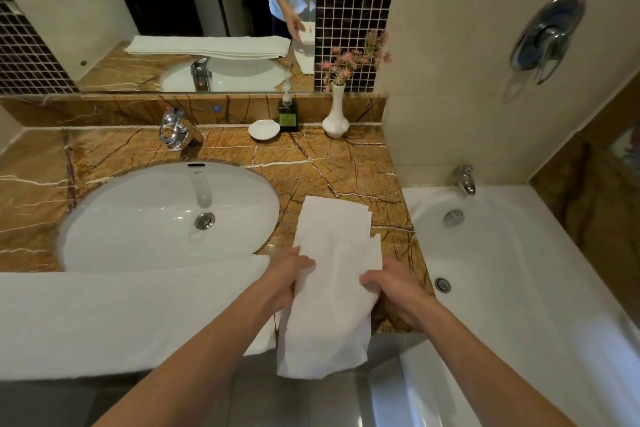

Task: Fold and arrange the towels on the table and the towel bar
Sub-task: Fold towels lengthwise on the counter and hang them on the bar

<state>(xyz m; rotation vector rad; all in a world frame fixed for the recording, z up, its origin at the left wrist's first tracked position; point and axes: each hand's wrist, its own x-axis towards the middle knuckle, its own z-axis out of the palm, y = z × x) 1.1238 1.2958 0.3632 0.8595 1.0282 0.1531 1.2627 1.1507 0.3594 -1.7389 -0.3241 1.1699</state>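
Observation:
A small white towel (332, 291) lies lengthwise on the brown marble counter (332, 166), right of the sink; its near end hangs over the counter's front edge. My left hand (289, 279) grips its left edge and my right hand (388, 282) grips its right edge, both about halfway along. A large folded white towel (121, 319) stretches along the counter's front edge in front of the sink, left of my left arm. No towel bar is in view.
An oval white sink (114, 218) with a chrome tap (175, 130) fills the left of the counter. A soap dish (264, 129), a soap bottle (288, 113) and a white vase (335, 114) stand at the back. A bathtub (512, 270) adjoins on the right.

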